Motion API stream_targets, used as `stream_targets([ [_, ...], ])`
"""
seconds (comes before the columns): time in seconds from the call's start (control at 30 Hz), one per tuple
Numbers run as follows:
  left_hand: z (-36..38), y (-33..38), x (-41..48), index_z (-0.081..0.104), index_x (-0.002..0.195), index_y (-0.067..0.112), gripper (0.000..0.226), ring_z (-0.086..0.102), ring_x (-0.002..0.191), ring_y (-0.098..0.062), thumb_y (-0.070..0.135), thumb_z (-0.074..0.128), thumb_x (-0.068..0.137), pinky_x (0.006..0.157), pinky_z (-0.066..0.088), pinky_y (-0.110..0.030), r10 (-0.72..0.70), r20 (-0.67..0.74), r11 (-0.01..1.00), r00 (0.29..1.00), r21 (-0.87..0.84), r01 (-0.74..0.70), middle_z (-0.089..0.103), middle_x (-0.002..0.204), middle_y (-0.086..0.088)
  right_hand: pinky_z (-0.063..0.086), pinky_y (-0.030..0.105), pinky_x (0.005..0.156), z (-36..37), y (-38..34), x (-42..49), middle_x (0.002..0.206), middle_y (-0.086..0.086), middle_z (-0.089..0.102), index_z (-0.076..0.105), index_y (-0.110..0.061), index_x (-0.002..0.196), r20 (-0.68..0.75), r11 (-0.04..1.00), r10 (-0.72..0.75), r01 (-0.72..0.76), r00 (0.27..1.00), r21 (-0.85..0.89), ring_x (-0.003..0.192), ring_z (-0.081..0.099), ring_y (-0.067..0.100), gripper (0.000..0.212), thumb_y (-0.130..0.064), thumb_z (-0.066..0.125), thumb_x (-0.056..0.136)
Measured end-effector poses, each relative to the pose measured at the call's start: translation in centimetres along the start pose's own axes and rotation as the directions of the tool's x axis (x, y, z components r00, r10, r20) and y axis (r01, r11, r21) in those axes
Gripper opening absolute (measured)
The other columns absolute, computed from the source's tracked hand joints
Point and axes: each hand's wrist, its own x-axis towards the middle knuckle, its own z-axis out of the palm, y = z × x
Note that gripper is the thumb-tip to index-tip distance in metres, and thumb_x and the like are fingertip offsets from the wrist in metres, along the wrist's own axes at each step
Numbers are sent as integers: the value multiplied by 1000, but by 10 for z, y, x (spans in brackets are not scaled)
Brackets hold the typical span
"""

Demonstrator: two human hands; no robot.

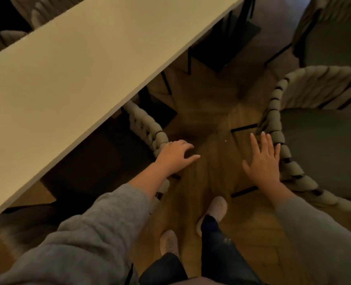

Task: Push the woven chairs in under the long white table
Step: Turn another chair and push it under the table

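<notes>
Left hand (174, 155) rests loose-fingered on the tucked chair (148, 128); right hand (263, 159), fingers spread, touches the pulled-out chair (314, 140). One table (78, 68).

The worktop (88, 68) runs slantwise from lower left to upper right. Under its near edge sits the near chair (150, 128), only its back rim sticking out; the left grip (175, 155) rests on that rim. To the right, apart from the worktop, the right-hand chair (314, 145) stands on the floor (209, 124), the right grip (265, 159) just beside its back rim. A third chair (333, 44) stands beyond it. Two far chairs (2, 41) sit behind the worktop. The feet (215, 210) stand between the near chair and the right-hand chair.
</notes>
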Motion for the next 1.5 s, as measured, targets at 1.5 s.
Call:
stream_targets([
  [1.5,118,365,323,55,130,24,33,54,120,-27,21,52,96,110,25,-52,288,844,-105,453,498,-861,63,121,-2,39,27,73,24,276,-31,120,-1,60,18,-50,149,744,796,279,-579,608,174,103,58,19,76,-24,58,90],
])
